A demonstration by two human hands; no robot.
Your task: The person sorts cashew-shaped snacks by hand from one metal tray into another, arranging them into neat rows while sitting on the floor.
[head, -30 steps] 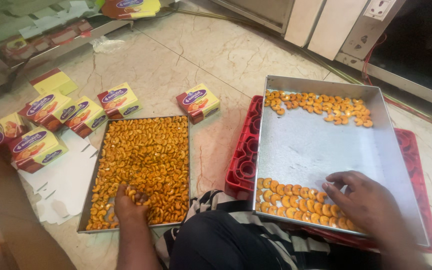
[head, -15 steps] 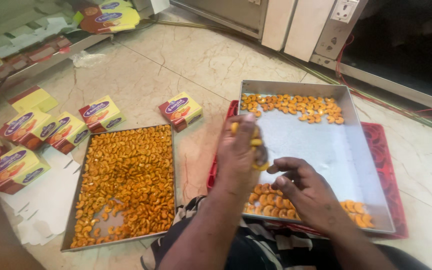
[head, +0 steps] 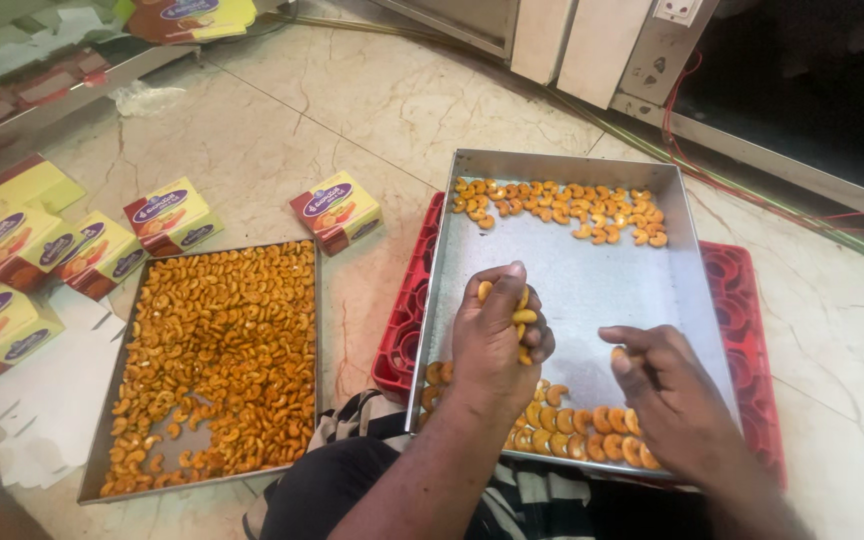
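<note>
Several boxes [head: 102,255], yellow and red with purple labels, lie on the marble floor [head: 372,110] at my far left, beside some flat white card [head: 37,395]. Just right of them I see a shallow steel tray [head: 112,455] nearly covered with curved orange snacks [head: 222,350], only its lower corner showing bare metal. One more box [head: 337,210] sits alone past that tray's top right corner.

Next comes a red crate [head: 402,340], with a deeper steel pan [head: 592,270] resting on top of it. A row of the snacks [head: 562,210] lines the pan's far end and another row [head: 572,420] lies along the near end; the middle is bare.

My left hand [head: 497,345] hovers over the near half of the pan, fingers curled shut around a small bunch of snacks [head: 522,318], a few poking out between the fingertips. My right hand [head: 667,395] is just beside it, over the near row, fingers loosely bent, and it seems to pinch a single piece [head: 619,353] between thumb and forefinger, though I cannot tell for sure.

My dark trousers and a striped cloth [head: 532,500] show at the bottom edge.
</note>
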